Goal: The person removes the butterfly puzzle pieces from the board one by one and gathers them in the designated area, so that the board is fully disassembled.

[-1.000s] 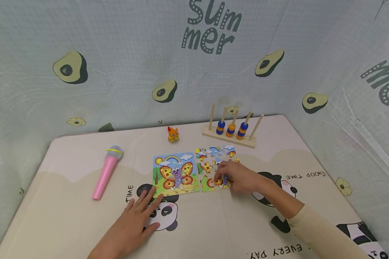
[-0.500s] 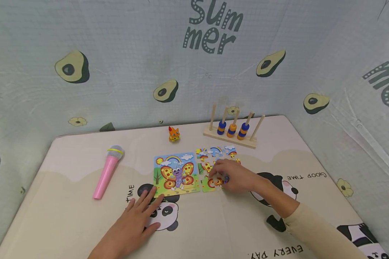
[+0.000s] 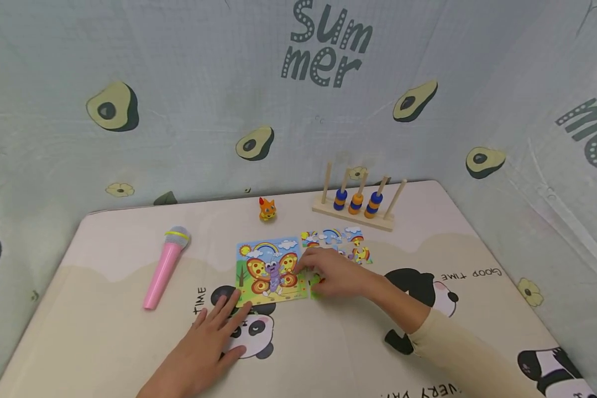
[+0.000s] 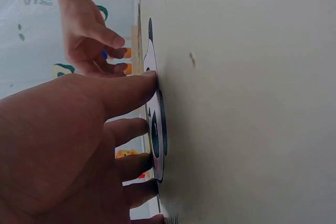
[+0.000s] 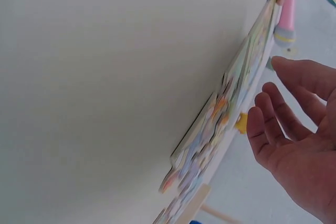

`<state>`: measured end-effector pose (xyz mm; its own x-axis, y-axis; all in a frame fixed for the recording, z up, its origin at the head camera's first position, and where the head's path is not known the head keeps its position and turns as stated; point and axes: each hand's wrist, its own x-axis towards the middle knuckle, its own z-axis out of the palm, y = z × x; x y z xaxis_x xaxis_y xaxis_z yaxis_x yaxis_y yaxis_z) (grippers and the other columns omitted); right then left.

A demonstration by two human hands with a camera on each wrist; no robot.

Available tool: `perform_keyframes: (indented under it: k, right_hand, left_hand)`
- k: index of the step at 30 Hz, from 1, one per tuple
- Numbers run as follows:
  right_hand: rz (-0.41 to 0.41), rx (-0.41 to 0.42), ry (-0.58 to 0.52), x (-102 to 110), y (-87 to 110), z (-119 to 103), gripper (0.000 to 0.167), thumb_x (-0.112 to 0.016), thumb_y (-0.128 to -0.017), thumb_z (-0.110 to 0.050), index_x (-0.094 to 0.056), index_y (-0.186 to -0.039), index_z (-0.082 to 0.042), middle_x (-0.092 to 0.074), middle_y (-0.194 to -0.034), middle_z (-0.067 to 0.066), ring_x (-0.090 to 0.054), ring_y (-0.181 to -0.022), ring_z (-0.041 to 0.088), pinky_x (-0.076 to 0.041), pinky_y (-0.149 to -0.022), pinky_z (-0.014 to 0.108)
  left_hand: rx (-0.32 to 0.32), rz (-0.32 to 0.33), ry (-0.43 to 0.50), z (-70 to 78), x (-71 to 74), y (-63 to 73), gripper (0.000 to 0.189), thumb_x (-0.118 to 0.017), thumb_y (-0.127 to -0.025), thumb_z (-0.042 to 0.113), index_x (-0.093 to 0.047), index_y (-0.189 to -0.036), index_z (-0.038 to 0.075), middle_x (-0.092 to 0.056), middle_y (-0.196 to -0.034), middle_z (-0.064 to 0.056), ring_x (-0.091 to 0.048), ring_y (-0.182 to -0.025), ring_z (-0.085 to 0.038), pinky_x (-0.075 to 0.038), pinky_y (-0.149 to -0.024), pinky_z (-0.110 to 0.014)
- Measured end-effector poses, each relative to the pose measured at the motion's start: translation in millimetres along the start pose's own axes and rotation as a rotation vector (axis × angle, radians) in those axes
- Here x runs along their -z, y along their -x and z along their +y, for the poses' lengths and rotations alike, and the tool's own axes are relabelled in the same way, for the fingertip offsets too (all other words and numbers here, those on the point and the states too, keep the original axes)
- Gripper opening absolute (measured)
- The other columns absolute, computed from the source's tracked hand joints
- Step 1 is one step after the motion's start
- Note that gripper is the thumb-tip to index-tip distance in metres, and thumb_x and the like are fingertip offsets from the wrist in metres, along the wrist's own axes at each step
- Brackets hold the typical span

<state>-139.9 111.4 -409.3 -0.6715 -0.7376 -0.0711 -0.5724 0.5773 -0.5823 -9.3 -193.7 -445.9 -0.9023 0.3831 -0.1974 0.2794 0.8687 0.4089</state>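
Note:
A butterfly picture board (image 3: pixel 268 268) lies flat in the middle of the table. Spread out flat, my left hand (image 3: pixel 204 340) rests on the cloth, its fingertips at the board's lower left edge. Right of the board are loose jigsaw pieces (image 3: pixel 332 236) with the same picture, set out in rows. My right hand (image 3: pixel 335 272) hovers over the pieces and reaches the board's right edge, hiding some of them in the head view. In the right wrist view its fingers are loosely bent, apart from the jigsaw pieces (image 5: pixel 202 140), with nothing between them.
A pink toy microphone (image 3: pixel 165 265) lies at the left. Behind the board stands a small orange fox toy (image 3: pixel 267 209). A wooden peg rack (image 3: pixel 353 215) with blue and orange rings is at the back right, near the cloth wall.
My right hand has moved left across the jigsaw pieces to the board's right edge, uncovering pieces on the right. My left hand has stayed in place.

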Motion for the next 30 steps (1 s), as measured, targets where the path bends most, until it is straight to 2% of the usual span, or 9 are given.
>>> perform_keyframes:
  k: [9, 18, 30]
  right_hand:
    - [-0.012, -0.048, 0.01, -10.1, -18.9, -10.6, 0.042, -0.073, -0.086, 0.0, -0.073, -0.124, -0.016, -0.066, -0.124, 0.001, -0.058, -0.114, 0.018, -0.05, -0.104, 0.043]
    - [-0.025, -0.051, 0.018, -19.9, -30.3, -10.1, 0.044, -0.075, -0.083, 0.003, -0.073, -0.123, -0.014, -0.067, -0.124, 0.0, -0.059, -0.119, 0.019, -0.051, -0.107, 0.041]
    - [-0.04, -0.129, -0.025, -20.3, -34.0, -11.4, 0.048, -0.074, -0.085, 0.002, -0.072, -0.128, -0.019, -0.059, -0.131, 0.001, -0.057, -0.117, 0.019, -0.052, -0.104, 0.039]
  left_hand:
    - [0.02, -0.011, 0.011, 1.1, 1.1, -1.1, 0.074, -0.069, -0.098, 0.047, -0.041, -0.161, 0.022, -0.022, -0.174, -0.007, -0.022, -0.159, -0.041, -0.021, -0.124, -0.068]
    - [0.018, -0.016, 0.014, 0.7, 2.6, 0.8, 0.074, -0.069, -0.098, 0.048, -0.04, -0.162, 0.024, -0.023, -0.174, -0.006, -0.023, -0.159, -0.04, -0.021, -0.124, -0.068]
    - [0.018, -0.02, 0.022, 0.8, 3.3, 0.9, 0.075, -0.069, -0.097, 0.048, -0.041, -0.162, 0.024, -0.023, -0.174, -0.006, -0.023, -0.159, -0.04, -0.021, -0.124, -0.068]
